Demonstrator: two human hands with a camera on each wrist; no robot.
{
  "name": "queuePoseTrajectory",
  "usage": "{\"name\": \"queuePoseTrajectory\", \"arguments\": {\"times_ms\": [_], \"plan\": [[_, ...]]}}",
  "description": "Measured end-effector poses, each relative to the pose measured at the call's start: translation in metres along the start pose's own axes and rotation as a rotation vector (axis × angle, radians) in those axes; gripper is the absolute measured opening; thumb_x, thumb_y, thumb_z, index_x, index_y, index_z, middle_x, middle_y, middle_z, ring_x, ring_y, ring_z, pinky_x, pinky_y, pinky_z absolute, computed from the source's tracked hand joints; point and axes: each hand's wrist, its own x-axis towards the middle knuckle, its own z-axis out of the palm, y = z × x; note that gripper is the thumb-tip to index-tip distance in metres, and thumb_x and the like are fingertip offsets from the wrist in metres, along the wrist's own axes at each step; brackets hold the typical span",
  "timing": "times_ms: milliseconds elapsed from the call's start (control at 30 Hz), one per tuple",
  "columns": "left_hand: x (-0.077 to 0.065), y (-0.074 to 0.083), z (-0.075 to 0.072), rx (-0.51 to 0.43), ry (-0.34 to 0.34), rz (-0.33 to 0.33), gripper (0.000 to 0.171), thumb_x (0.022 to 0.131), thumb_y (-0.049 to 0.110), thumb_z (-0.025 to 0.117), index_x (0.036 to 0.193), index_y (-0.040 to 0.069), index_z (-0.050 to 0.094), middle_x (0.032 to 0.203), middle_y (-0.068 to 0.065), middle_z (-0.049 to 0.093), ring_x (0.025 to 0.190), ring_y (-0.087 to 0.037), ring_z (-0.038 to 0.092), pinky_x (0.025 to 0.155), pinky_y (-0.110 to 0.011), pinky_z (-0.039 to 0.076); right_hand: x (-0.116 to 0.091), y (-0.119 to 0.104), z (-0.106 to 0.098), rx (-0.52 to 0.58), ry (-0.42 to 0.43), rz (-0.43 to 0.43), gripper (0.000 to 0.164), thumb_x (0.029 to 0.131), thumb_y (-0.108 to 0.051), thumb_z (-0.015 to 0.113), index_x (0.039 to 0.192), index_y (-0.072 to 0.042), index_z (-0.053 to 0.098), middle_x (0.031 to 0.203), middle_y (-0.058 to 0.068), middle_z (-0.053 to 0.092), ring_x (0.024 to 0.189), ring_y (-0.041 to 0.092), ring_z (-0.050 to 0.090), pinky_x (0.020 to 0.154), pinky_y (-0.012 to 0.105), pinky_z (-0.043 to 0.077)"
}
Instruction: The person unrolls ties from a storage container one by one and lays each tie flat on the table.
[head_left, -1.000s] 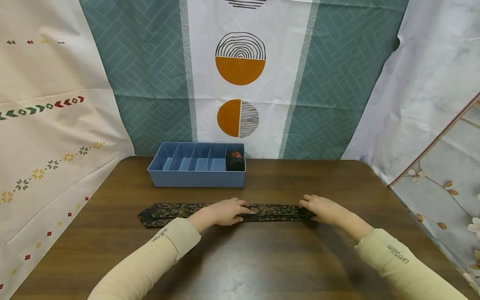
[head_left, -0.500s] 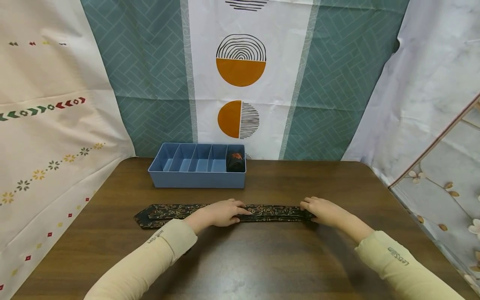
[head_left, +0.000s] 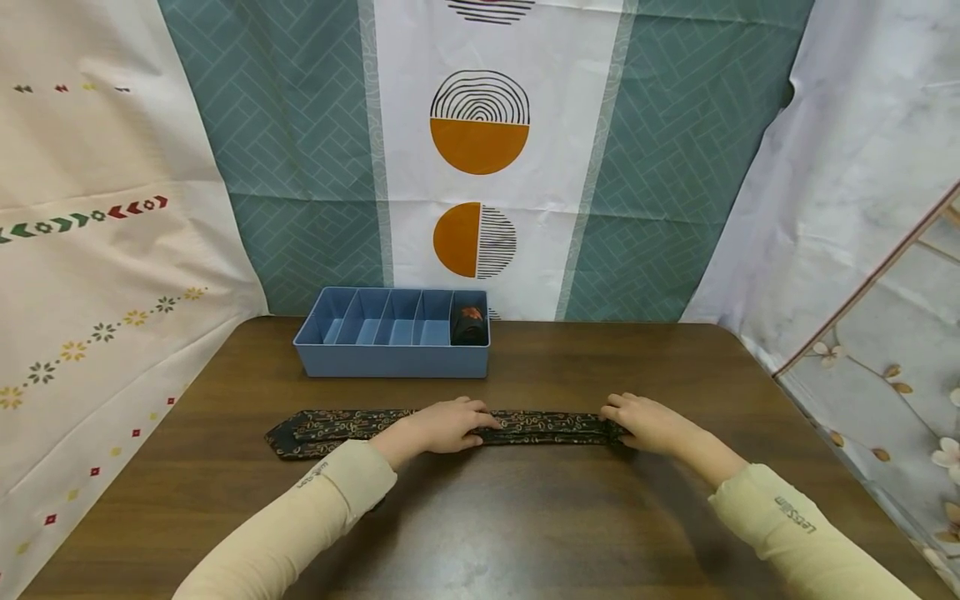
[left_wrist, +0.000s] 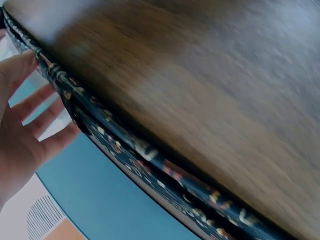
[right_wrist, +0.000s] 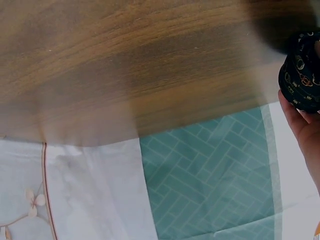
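Observation:
A dark necktie [head_left: 551,421] with a small gold and red pattern lies folded lengthwise across the table, its pointed end [head_left: 288,437] at the left. My left hand [head_left: 450,425] rests over its middle, thumb at the near edge and fingers at the far edge. In the left wrist view, the fingers [left_wrist: 42,117] look fairly straight against the cloth. At the right end, my right hand [head_left: 645,421] holds a bunched part of the necktie. The right wrist view shows this part as a rounded roll [right_wrist: 300,75], with fingers underneath it.
Behind the necktie stands a blue divided box [head_left: 393,362] with several compartments. Its rightmost compartment holds a dark rolled item [head_left: 470,325] with an orange-red motif. Patterned cloths hang behind and beside the brown wooden table [head_left: 480,517].
The necktie's pointed end has slid slightly left. My left hand has shifted a little left with it, while my right hand stays nearly in place at the other end.

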Motion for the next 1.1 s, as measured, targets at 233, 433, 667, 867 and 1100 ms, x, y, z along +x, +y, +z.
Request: {"name": "queuePoseTrajectory", "arguments": {"times_ms": [233, 433, 667, 867, 1100], "plan": [[0.011, 0.01, 0.004, 0.052, 0.052, -0.022, 0.038, 0.094, 0.026, 0.059, 0.132, 0.025, 0.056, 0.124, -0.003, 0.057, 0.113, -0.022, 0.054, 0.087, -0.039, 0.051, -0.001, 0.002, 0.003, 0.012, 0.009, -0.003, 0.032, 0.07, -0.005, 0.081, 0.097, -0.007, 0.063, 0.093, 0.005, 0.058, 0.085, 0.026, 0.06, 0.073, 0.037, 0.054], [0.024, 0.021, 0.003, 0.075, 0.063, 0.039, 0.038, 0.095, 0.027, 0.057, 0.133, 0.027, 0.055, 0.128, -0.003, 0.055, 0.115, -0.021, 0.053, 0.088, -0.035, 0.051, -0.001, 0.004, 0.005, 0.022, 0.01, -0.004, 0.032, 0.069, -0.005, 0.082, 0.095, -0.008, 0.062, 0.091, 0.003, 0.057, 0.085, 0.025, 0.06, 0.073, 0.037, 0.054], [0.038, 0.037, -0.001, 0.063, 0.025, 0.061, 0.04, 0.096, 0.028, 0.055, 0.136, 0.031, 0.051, 0.138, -0.003, 0.049, 0.124, -0.02, 0.049, 0.092, -0.034, 0.05, -0.002, 0.003, 0.004, 0.037, 0.018, -0.006, 0.031, 0.069, -0.004, 0.081, 0.094, -0.007, 0.062, 0.091, 0.004, 0.058, 0.084, 0.025, 0.06, 0.073, 0.037, 0.054], [0.05, 0.048, -0.002, 0.064, -0.024, 0.048, 0.044, 0.097, 0.03, 0.053, 0.14, 0.031, 0.046, 0.145, -0.001, 0.043, 0.132, -0.02, 0.043, 0.1, -0.035, 0.046, -0.001, 0.002, 0.003, 0.047, 0.008, 0.006, 0.03, 0.07, -0.004, 0.08, 0.094, -0.008, 0.061, 0.091, 0.003, 0.058, 0.084, 0.024, 0.06, 0.073, 0.037, 0.053], [0.063, 0.059, -0.006, 0.086, -0.092, 0.059, 0.046, 0.097, 0.031, 0.051, 0.142, 0.03, 0.043, 0.15, 0.002, 0.037, 0.137, -0.019, 0.037, 0.106, -0.034, 0.041, 0.001, 0.002, 0.001, 0.059, -0.041, 0.06, 0.029, 0.072, -0.007, 0.08, 0.093, -0.01, 0.061, 0.093, 0.003, 0.058, 0.086, 0.025, 0.061, 0.073, 0.04, 0.053]]}}
